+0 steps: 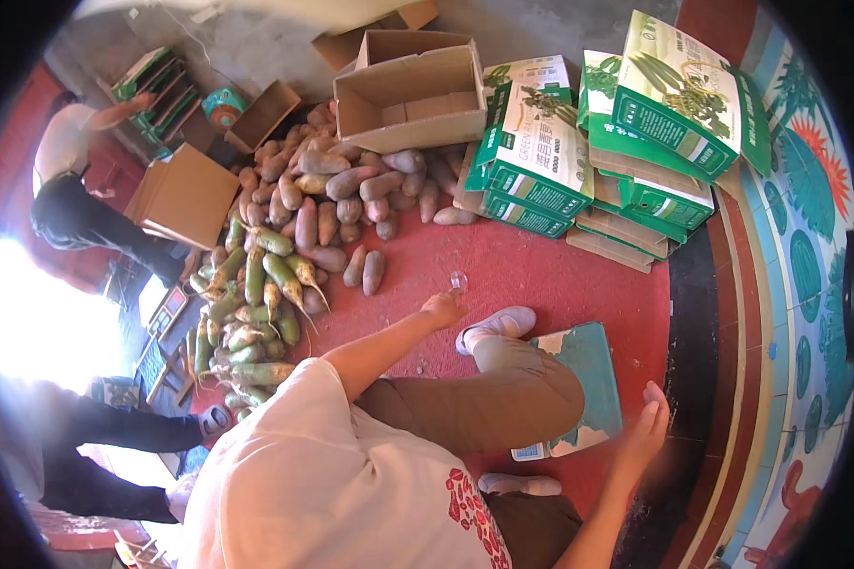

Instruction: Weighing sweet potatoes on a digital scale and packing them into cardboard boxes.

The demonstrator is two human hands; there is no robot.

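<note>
My left hand (441, 309) reaches out over the red floor mat, its fingers closed on a small clear roundish thing (458, 282). What kind of thing it is cannot be made out. On the other side, my right hand (647, 425) is held up with its fingers stretched out and nothing in it. Between my two feet lies a teal platform scale (593, 365) with a worn, patchy top and a small display (529, 452) at its near edge. My bent knee covers part of it.
Green radishes (256, 284) and reddish sweet potatoes (323, 185) are heaped at left. An open brown carton (408, 100) stands behind them. Green-and-white printed boxes (541, 152) are stacked at far right. A person (71, 161) bends at far left; another person's leg (123, 427) is nearer.
</note>
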